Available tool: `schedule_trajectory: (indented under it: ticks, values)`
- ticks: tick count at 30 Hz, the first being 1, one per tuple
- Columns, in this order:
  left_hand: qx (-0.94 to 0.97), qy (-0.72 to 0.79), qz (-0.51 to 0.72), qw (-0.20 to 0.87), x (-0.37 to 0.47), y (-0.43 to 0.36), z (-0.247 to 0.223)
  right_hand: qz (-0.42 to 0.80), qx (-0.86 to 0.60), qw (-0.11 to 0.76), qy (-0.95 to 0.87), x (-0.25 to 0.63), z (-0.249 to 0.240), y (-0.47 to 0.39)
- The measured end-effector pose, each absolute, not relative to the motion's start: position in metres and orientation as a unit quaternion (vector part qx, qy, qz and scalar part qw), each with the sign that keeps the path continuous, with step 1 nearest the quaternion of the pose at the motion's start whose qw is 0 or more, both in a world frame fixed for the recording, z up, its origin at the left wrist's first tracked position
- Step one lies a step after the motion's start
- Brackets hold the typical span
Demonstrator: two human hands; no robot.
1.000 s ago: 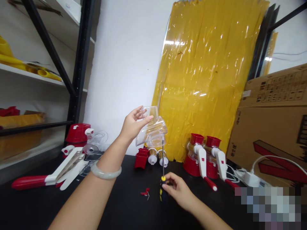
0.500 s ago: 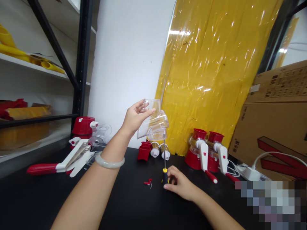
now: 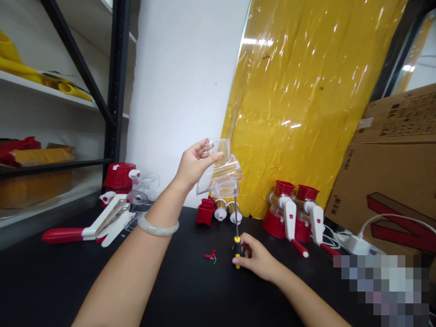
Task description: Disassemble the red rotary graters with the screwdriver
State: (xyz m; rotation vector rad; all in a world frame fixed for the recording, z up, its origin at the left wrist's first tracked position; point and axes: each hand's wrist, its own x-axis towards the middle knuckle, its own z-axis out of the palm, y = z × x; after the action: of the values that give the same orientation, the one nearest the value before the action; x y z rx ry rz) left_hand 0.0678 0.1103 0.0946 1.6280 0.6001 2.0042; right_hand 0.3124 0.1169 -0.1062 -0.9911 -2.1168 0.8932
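My left hand (image 3: 199,164) grips a clear plastic housing (image 3: 225,171) by its upper chute, holding it above the black table. My right hand (image 3: 254,256) has its fingers closed around the handle of a screwdriver (image 3: 237,247) with black and yellow grips. The screwdriver stands upright, its shaft reaching up to the lower right edge of the housing; whether the tip sits in a screw I cannot tell. On the table below lie small red parts (image 3: 211,255) with a thin metal piece beside them. Behind are a red plastic piece (image 3: 205,211) and two grater drums (image 3: 220,210).
Two assembled red-and-white rotary graters (image 3: 285,209) stand at the right near a power strip and a large cardboard box (image 3: 384,172). At the left lie white crank handles (image 3: 105,222), red bases (image 3: 119,176) and clear parts. A shelf rack (image 3: 116,91) rises behind them.
The view has shifted slightly. The screwdriver handle appears turned, with more yellow showing at its lower end. Both hands keep their holds.
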Motion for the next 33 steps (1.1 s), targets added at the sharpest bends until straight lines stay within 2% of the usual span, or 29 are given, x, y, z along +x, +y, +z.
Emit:
schedule_trajectory:
  ticks: [5,12,16,23,27,33]
  values:
    - [0.597,0.219,0.733,0.241,0.069,0.109,0.095,0.357,-0.363,0.345,-0.789,0.309,-0.116,0.118]
    - [0.603,0.188,0.743,0.222,0.065,0.111,0.098,0.406,-0.341,0.308,-0.790,0.301,-0.106,0.112]
    - [0.597,0.212,0.738,0.234,0.063,0.107,0.099,0.389,-0.358,0.289,-0.798,0.286,-0.100,0.117]
    - [0.611,0.307,0.668,0.293,0.057,0.108,0.095,0.360,-0.325,0.317,-0.815,0.272,-0.103,0.122]
    - [0.682,0.283,0.590,0.326,0.051,0.116,0.087,0.372,-0.327,0.332,-0.803,0.272,-0.108,0.125]
    - [0.710,0.267,0.582,0.293,0.056,0.121,0.083,0.361,-0.328,0.349,-0.800,0.275,-0.110,0.120]
